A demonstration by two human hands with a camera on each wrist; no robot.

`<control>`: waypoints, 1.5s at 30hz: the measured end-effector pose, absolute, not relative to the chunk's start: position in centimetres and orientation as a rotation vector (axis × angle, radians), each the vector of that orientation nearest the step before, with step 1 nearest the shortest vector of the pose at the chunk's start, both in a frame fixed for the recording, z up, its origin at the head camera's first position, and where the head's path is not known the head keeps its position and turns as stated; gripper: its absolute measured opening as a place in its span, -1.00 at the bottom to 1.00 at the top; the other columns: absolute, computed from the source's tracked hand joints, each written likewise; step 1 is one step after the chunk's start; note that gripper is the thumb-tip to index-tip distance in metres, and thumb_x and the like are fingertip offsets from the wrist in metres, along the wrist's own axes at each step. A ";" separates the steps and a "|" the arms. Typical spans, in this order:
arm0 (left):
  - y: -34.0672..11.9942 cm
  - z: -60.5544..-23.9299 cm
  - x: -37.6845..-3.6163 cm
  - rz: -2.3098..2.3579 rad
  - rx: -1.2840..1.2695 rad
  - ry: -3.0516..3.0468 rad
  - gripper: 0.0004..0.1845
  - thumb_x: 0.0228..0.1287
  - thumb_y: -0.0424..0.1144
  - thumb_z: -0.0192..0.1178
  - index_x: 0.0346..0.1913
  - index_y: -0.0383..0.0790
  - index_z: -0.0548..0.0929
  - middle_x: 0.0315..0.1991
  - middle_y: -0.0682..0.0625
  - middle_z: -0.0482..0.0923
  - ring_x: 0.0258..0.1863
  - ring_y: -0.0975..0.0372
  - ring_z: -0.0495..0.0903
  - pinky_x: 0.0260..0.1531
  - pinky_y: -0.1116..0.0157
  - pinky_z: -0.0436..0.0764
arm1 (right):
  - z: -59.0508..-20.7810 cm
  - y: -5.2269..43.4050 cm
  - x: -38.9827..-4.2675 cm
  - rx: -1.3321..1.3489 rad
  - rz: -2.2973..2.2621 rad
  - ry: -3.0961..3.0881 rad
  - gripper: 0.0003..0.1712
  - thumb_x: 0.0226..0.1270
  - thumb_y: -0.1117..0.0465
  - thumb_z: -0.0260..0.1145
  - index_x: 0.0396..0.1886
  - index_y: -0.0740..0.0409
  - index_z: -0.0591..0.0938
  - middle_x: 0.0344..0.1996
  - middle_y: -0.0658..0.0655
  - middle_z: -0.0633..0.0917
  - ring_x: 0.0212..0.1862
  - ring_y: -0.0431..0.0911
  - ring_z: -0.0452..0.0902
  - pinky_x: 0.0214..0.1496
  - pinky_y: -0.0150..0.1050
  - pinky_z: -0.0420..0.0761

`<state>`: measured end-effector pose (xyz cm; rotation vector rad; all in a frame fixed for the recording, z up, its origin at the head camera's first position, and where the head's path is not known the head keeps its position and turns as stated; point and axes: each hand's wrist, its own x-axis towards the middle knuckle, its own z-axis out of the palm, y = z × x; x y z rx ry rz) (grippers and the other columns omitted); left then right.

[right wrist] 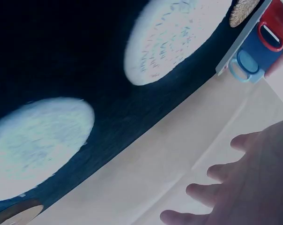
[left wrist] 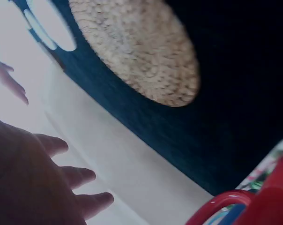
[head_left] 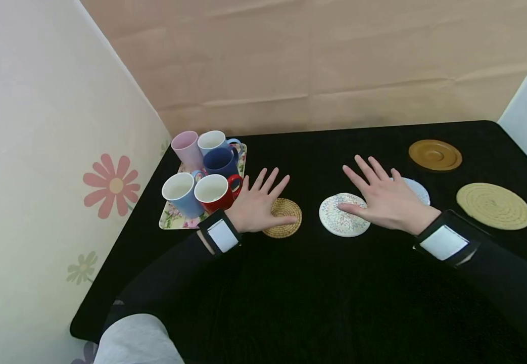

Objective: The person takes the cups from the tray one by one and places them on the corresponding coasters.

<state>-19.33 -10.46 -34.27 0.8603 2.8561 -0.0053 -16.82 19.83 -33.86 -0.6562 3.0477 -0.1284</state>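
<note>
Spread and empty, the left hand [head_left: 258,208] hovers, thumb above the wicker coaster [head_left: 283,231], off the right edge of the tray [head_left: 171,219]; the right hand [head_left: 388,202], also free, has its thumb above the patterned mat [head_left: 341,222]. Farther, a wooden disc [head_left: 435,155] lies near the far right corner of the table [head_left: 308,159].

Lettering or labels — none legible

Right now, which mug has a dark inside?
The navy mug, just behind the red mug on the floral tray; the other four all have pale insides.
</note>
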 end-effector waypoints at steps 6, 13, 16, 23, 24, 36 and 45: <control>-10.9 -34.9 -19.6 -0.030 0.846 2.768 0.09 0.11 0.57 -0.10 0.57 0.08 -0.18 0.56 -0.09 -0.32 0.50 -0.07 -0.30 0.33 -0.24 -0.14 | -34.4 17.8 -17.7 -0.733 -0.126 2.972 0.07 0.29 -0.49 -0.04 0.55 0.11 0.04 0.51 0.33 -0.09 0.46 0.34 -0.18 0.26 0.45 0.03; -11.7 -35.8 -19.8 0.049 0.840 2.627 0.14 0.11 0.52 0.01 0.57 0.00 -0.21 0.56 -0.11 -0.32 0.49 -0.07 -0.22 0.33 -0.15 0.08 | -36.3 15.1 -18.4 -0.885 -0.134 2.869 0.11 0.24 -0.55 -0.06 0.55 0.09 0.07 0.51 0.31 -0.05 0.46 0.31 -0.12 0.27 0.40 0.10; -11.8 -36.1 -19.9 0.077 0.813 2.577 0.19 0.05 0.52 0.07 0.57 0.02 -0.24 0.56 -0.10 -0.32 0.49 -0.07 -0.17 0.29 -0.17 0.16 | -37.1 14.0 -18.7 -0.946 -0.162 2.833 0.11 0.22 -0.53 -0.01 0.54 0.10 0.10 0.50 0.31 -0.02 0.46 0.30 -0.10 0.27 0.39 0.12; -12.0 -36.4 -20.1 0.074 0.774 2.535 0.25 -0.01 0.47 0.21 0.56 0.01 -0.26 0.55 -0.13 -0.27 0.48 -0.06 -0.07 0.27 -0.14 0.23 | -38.2 12.3 -19.1 -0.983 -0.196 2.764 0.10 0.19 -0.48 0.12 0.52 0.13 0.16 0.50 0.31 0.02 0.46 0.29 -0.07 0.29 0.36 0.13; -12.0 -36.4 -20.1 0.069 0.771 2.535 0.26 -0.01 0.46 0.22 0.56 0.01 -0.26 0.55 -0.13 -0.26 0.48 -0.06 -0.07 0.27 -0.12 0.23 | -38.3 12.1 -19.1 -0.986 -0.194 2.755 0.11 0.17 -0.49 0.13 0.51 0.13 0.16 0.50 0.31 0.02 0.46 0.29 -0.07 0.30 0.35 0.12; -12.2 -36.6 -20.6 0.019 0.825 2.534 0.28 -0.06 0.43 0.30 0.56 -0.13 -0.14 0.50 -0.16 -0.03 0.44 0.02 0.07 0.24 0.01 0.35 | -38.8 10.6 -19.3 -1.004 -0.202 2.712 0.20 0.09 -0.53 0.16 0.47 0.24 0.22 0.49 0.31 0.06 0.46 0.25 -0.06 0.32 0.29 0.14; -12.3 -36.5 -21.1 0.034 0.876 2.537 0.25 -0.09 0.40 0.34 0.54 -0.17 -0.02 0.45 -0.13 0.07 0.36 0.07 0.18 0.16 0.10 0.44 | -38.7 10.0 -19.8 -1.038 -0.213 2.728 0.18 0.07 -0.52 0.21 0.43 0.27 0.27 0.47 0.31 0.13 0.44 0.23 0.03 0.32 0.23 0.20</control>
